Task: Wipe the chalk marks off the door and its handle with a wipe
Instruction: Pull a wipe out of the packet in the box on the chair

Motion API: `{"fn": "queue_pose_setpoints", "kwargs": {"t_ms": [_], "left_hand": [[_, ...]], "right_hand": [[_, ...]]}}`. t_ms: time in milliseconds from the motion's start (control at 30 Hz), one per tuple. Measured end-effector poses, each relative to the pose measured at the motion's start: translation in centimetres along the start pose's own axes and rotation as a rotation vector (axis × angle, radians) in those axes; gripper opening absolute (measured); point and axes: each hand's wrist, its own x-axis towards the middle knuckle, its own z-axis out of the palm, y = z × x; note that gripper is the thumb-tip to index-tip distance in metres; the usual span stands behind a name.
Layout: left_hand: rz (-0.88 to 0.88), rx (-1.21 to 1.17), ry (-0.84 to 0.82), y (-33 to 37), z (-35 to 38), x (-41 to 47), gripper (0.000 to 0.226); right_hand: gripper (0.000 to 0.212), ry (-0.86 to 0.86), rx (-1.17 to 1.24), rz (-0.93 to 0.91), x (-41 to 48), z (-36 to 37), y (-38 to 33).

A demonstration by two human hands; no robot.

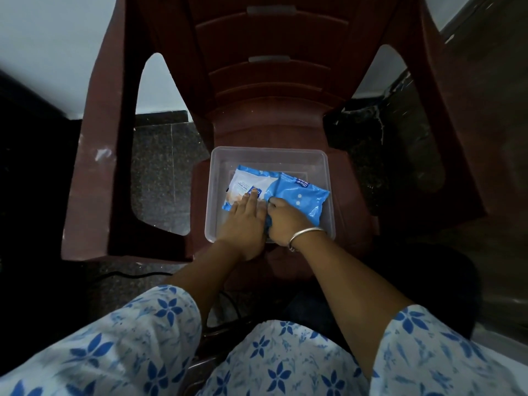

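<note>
1. Dim room. A dark speckled stone floor [160, 155] and a pale wall [57, 38] lie behind a maroon moulded plastic armchair [271, 81]. The door and its handle are not in view.
2. Task's thing: a blue-and-white soft plastic pack of wet wipes [294, 192] lies flat and skewed inside a clear rectangular plastic tub [268, 151] on the chair seat. One end of the pack is against the tub's 3 o'clock wall. No loose wipe is visible.
3. The left hand [243, 221] enters from 7 o'clock and lies flat on the pack's white panel, fingers straight and pressing down. It grasps nothing.
4. The right hand [285, 221] enters from 5 o'clock with a silver bangle [305, 235] at the wrist. Its fingers are curled tight, pinching the pack's film at the near edge. Flap or wipe: cannot tell, since the fingers hide it.
5. Risk: if the flat hand's press eases, the pull would likely lift the whole pack rather than free a wipe.
6. Risk: a hard tug may drag out several clinging wipes, or tear one.
7. Risk: the tub looks light and sits toward the seat's front, at 6 o'clock. A pull toward the body could slide it off.
8. Risk: a black cable [128, 274] lies on the floor at the tub's 8 o'clock and could catch a foot when turning away.
</note>
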Motion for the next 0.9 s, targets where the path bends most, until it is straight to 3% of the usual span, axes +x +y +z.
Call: {"fn": "queue_pose_setpoints", "kwargs": {"t_ms": [200,433,600,733,900], "left_hand": [[-0.005,0.02,0.005,0.1,0.1,-0.2,0.062],[-0.004,0.033,-0.006,0.1,0.1,-0.1,0.062],[-0.001,0.04,0.001,0.1,0.2,-0.1,0.062],[-0.001,0.04,0.009,0.0,0.3,-0.1,0.061],[-0.002,0.036,0.014,-0.2,0.5,-0.1,0.061]], "right_hand": [[0.05,0.001,0.087,-0.01,0.3,-0.2,0.7],[0.067,-0.012,0.089,0.021,0.4,0.6,0.7],[0.057,-0.028,0.16,-0.007,0.4,0.3,0.9],[0.037,-0.035,0.545,0.047,-0.2,-0.1,0.8],[0.053,-0.082,1.121,0.188,-1.2,-0.8,1.2]]}}
